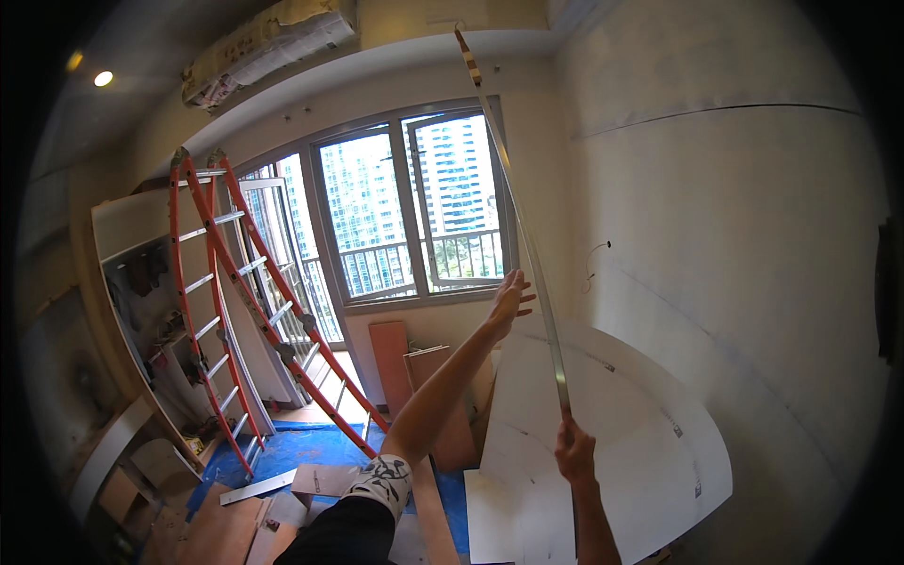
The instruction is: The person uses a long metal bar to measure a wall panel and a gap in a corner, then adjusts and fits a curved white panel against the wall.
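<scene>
My right hand is closed around the lower part of a long, thin metallic pole. The pole rises steeply toward the ceiling edge above the window, and its far end has brown and pale bands. What the top touches, I cannot tell. Stretched forward, my left hand has its fingers spread just left of the pole and grips nothing. Behind and below the pole, a large white sheet panel with a few small dark marks leans near the right wall.
A red folding ladder stands at left on blue floor sheeting. Wooden boards lean under the window; cut pieces lie at lower left. A wrapped wall unit hangs high up. A loose wire sticks out of the right wall.
</scene>
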A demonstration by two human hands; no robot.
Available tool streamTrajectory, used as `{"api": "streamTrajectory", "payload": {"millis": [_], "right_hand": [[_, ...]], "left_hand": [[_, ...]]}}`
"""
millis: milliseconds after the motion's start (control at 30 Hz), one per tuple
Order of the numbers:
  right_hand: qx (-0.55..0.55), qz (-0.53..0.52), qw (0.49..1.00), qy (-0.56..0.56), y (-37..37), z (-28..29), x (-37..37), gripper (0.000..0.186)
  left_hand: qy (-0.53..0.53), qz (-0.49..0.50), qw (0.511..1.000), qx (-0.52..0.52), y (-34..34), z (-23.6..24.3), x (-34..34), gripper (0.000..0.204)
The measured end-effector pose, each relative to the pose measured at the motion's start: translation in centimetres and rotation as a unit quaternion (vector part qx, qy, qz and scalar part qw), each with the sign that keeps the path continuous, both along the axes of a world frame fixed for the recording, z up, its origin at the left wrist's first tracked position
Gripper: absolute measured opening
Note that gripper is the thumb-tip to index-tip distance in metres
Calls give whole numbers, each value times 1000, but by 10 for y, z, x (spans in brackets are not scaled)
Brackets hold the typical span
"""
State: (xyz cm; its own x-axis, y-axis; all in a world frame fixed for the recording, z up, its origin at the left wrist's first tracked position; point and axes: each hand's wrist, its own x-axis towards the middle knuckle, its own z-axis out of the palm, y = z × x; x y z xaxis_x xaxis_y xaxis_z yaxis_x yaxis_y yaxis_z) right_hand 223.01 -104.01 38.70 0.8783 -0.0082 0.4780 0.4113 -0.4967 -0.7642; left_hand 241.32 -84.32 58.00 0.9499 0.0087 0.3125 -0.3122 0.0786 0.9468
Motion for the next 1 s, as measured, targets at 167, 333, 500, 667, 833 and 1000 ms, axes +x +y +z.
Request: {"api": "streamTrajectory", "payload": {"millis": [167,333,500,667,833,1000], "right_hand": [[44,15,998,-43,14,-55,-26,48],[64,17,997,-37,7,-68,-59,47],[69,37,996,-29,1,-74,-95,51],[63,22,997,-32,-13,-89,-138,49],[63,12,997,-49,-33,-87,-148,46],[71,13,995,-70,-43,-63,-135,46]], "left_hand": [[-6,-45,991,-127,-20,-14,4,50],[13,-47,987,-154,-35,-34,-20,33],[-11,-47,991,-127,-41,-39,-54,32],[5,-60,993,-104,-62,-57,-99,36],[-6,-75,990,-116,-84,-45,-113,42],[-29,-68,992,-107,-100,-14,-105,42]]}}
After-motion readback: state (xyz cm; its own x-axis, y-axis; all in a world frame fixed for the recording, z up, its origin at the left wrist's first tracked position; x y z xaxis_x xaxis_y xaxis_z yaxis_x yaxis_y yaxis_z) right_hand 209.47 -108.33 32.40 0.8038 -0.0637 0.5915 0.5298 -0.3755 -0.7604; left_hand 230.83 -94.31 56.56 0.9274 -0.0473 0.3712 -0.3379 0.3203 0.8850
